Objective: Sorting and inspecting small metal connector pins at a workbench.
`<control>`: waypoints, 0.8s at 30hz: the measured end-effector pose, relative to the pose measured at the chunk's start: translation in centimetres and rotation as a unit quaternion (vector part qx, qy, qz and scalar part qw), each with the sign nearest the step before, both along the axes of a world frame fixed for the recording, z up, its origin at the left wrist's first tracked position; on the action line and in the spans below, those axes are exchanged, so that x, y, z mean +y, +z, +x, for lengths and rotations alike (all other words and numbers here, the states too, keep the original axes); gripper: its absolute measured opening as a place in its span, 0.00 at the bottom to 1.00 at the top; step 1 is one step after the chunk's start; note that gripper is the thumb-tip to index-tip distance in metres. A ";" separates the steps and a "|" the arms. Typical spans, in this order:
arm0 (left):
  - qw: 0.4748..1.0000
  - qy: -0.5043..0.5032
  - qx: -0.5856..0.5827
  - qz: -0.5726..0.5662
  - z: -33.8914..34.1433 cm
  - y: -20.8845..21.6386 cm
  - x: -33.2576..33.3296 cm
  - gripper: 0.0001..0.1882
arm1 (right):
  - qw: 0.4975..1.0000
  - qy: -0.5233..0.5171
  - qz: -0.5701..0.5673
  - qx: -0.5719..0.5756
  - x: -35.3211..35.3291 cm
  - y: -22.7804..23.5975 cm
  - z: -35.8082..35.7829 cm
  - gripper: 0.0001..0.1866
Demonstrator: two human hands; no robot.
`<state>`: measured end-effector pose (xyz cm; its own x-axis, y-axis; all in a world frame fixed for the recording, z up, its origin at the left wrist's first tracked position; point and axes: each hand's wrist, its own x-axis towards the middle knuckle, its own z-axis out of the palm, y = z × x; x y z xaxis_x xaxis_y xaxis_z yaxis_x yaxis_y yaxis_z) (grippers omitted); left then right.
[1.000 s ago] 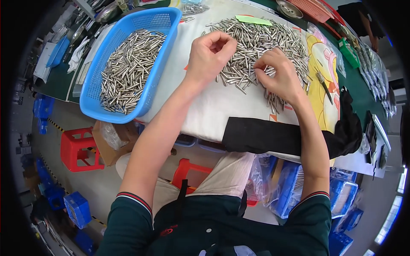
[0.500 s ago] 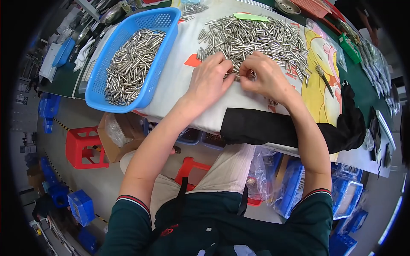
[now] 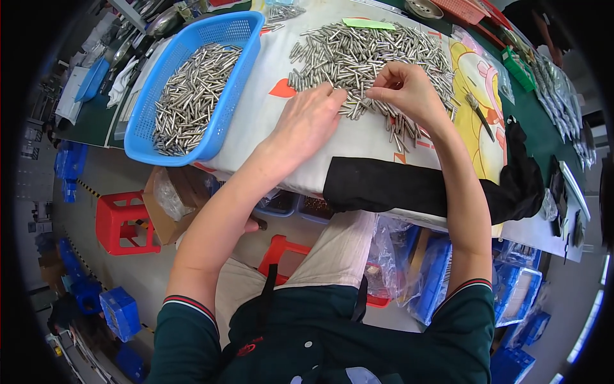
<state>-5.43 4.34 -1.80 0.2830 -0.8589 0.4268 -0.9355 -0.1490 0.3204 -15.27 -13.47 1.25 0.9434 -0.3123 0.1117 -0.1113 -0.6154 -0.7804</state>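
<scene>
At the left of the frame, a red stool (image 3: 109, 224) is standing on the grey floor (image 3: 173, 269). A white, printed cloth (image 3: 252, 121) is covering the work surface from the centre to the upper right; a black fabric piece (image 3: 384, 185) is lying along its near edge, and a dark-handled tool (image 3: 483, 120) is resting on the yellow print. At the upper left, a blue basket (image 3: 238, 89) is holding loose metal pins (image 3: 195, 102). At upper centre, a pile of metal pins (image 3: 358, 51) is lying directly on the cloth. The left hand (image 3: 308, 114) is curling at the pile's near edge; its grip cannot be determined. The right hand (image 3: 412, 95) is forming a narrow pinch above the pile; whether it is holding a pin cannot be determined. At the upper right, a green box (image 3: 519, 69) is standing.
</scene>
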 end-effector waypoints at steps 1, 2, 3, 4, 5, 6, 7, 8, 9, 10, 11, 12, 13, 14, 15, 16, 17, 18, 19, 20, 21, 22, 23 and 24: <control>1.000 -0.010 0.000 -0.007 -0.1 0.2 0.0 0.07 | 1.000 0.007 -0.001 0.009 0.1 0.2 -0.1 0.07; 1.000 -0.019 0.001 -0.015 -0.1 0.3 0.0 0.08 | 1.000 0.015 -0.002 0.018 0.1 0.4 -0.1 0.08; 1.000 -0.019 0.000 -0.015 -0.1 0.3 -0.2 0.08 | 1.000 0.016 -0.003 0.017 0.1 0.1 -0.1 0.08; 1.000 -0.024 -0.016 0.002 -0.1 0.2 -0.4 0.08 | 1.000 0.029 -0.002 -0.006 0.1 -0.3 -0.1 0.08; 0.999 -0.030 -0.032 0.020 0.0 0.2 -0.6 0.08 | 0.999 0.043 -0.001 -0.029 0.1 -0.6 -0.1 0.08; 0.999 -0.028 -0.032 0.019 0.1 0.2 -0.7 0.08 | 0.997 0.043 -0.055 -0.027 0.0 -0.6 -0.3 0.08; 0.999 -0.030 -0.037 0.022 0.2 0.2 -0.7 0.08 | 0.997 0.044 -0.056 -0.027 0.4 -0.4 -0.4 0.08; 0.998 -0.033 -0.041 0.025 0.3 0.2 -0.7 0.07 | 0.994 0.030 -0.106 -0.018 0.8 -0.1 -0.3 0.08; 0.998 -0.031 -0.042 0.025 0.5 0.2 -0.8 0.07 | 0.987 0.016 -0.157 -0.008 1.1 0.1 -0.2 0.08; 0.998 -0.033 -0.052 0.028 0.6 0.1 -1.1 0.06 | 0.985 -0.002 -0.170 -0.017 1.1 -0.1 -0.2 0.08; 0.997 -0.036 -0.062 0.031 0.7 0.0 -1.4 0.06 | 0.985 -0.003 -0.171 -0.017 0.9 -0.5 -0.2 0.08; 0.997 -0.036 -0.063 0.029 0.8 0.0 -1.5 0.06 | 0.978 -0.018 -0.205 -0.025 0.6 -1.1 -0.2 0.08; 0.995 -0.050 -0.079 0.027 1.0 0.0 -1.6 0.05 | 0.970 -0.034 -0.238 -0.033 0.6 -1.1 -0.2 0.07; 0.993 -0.064 -0.095 0.024 1.1 -0.1 -1.6 0.05 | 0.973 -0.029 -0.230 -0.022 0.5 -1.0 -0.3 0.07; 0.993 -0.064 -0.096 0.024 1.1 -0.2 -1.5 0.05 | 0.972 -0.030 -0.230 -0.023 0.6 -0.9 -0.3 0.07; 0.992 -0.076 -0.101 0.008 1.2 -0.3 -1.3 0.05 | 0.968 -0.011 -0.243 -0.059 0.7 -0.7 -0.4 0.07; 0.990 -0.089 -0.106 -0.008 1.2 -0.4 -1.2 0.06 | 0.962 0.008 -0.256 -0.093 0.8 -0.4 -0.5 0.07; 0.990 -0.090 -0.106 -0.009 1.3 -0.5 -1.0 0.06 | 0.960 -0.008 -0.266 -0.091 1.2 -0.2 -0.7 0.07; 0.990 -0.088 -0.106 -0.021 1.3 -0.6 -0.8 0.06 | 0.960 -0.008 -0.265 -0.092 1.4 0.3 -0.7 0.07; 0.990 -0.085 -0.106 -0.033 1.3 -0.6 -0.6 0.06 | 0.971 -0.007 -0.234 -0.041 1.6 0.8 -0.6 0.07; 0.990 -0.086 -0.107 -0.033 1.3 -0.6 -0.3 0.06 | 0.979 -0.006 -0.202 0.011 1.7 1.0 -0.6 0.07; 0.990 -0.083 -0.111 -0.017 1.2 -0.6 -0.2 0.06 | 0.979 -0.008 -0.203 0.011 1.4 0.7 -0.7 0.07; 0.990 -0.080 -0.115 -0.001 1.1 -0.5 -0.2 0.06 | 0.974 0.007 -0.224 -0.026 0.9 0.1 -0.7 0.07; 0.990 -0.082 -0.115 -0.002 0.9 -0.5 -0.3 0.06 | 0.967 0.021 -0.244 -0.064 0.5 -0.4 -0.7 0.07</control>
<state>-4.51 4.01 -2.31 0.0348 -0.8833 0.4674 -0.9952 0.0120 0.0968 -15.99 -12.96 0.85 0.9231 -0.1541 0.3522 0.0000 -0.9161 -0.4010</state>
